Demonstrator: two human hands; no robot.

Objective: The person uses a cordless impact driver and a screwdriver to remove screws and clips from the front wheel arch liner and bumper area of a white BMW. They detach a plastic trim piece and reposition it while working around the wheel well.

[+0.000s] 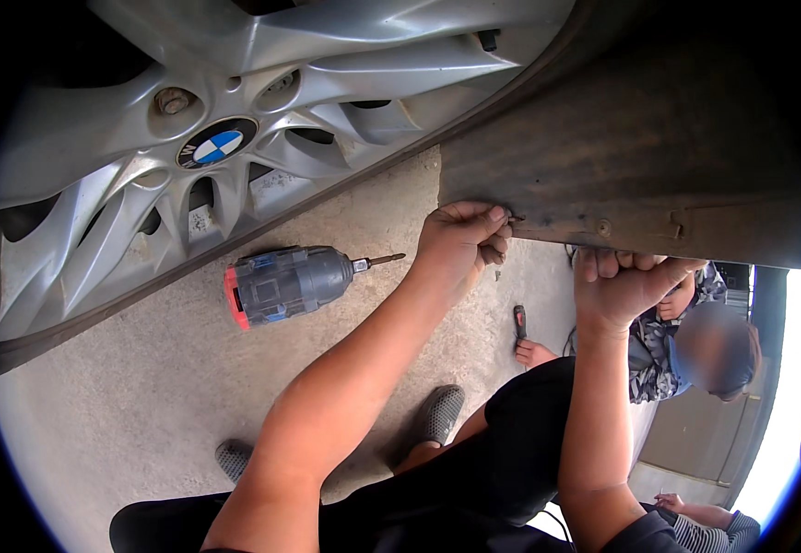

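My left hand (463,241) is closed in a pinch at the lower corner of a dark, scuffed panel (603,157). At its fingertips shows a small brownish screw-like piece (517,218), touching or very near the panel's edge. Along the same edge, further right, my right hand (624,290) grips the panel, fingers curled and thumb laid along the rim. A round fastener (604,227) sits in the panel between my hands. On the floor left of my left forearm lies a grey and red cordless driver (292,281), its bit pointing right.
A silver multi-spoke car wheel (235,120) with its tyre (364,198) fills the upper left. On the concrete floor (142,396), a person's hand (535,354) holds a small dark tool (520,324). That person in a camouflage sleeve (649,355) is at the right; another person's striped sleeve (705,535) shows lower right.
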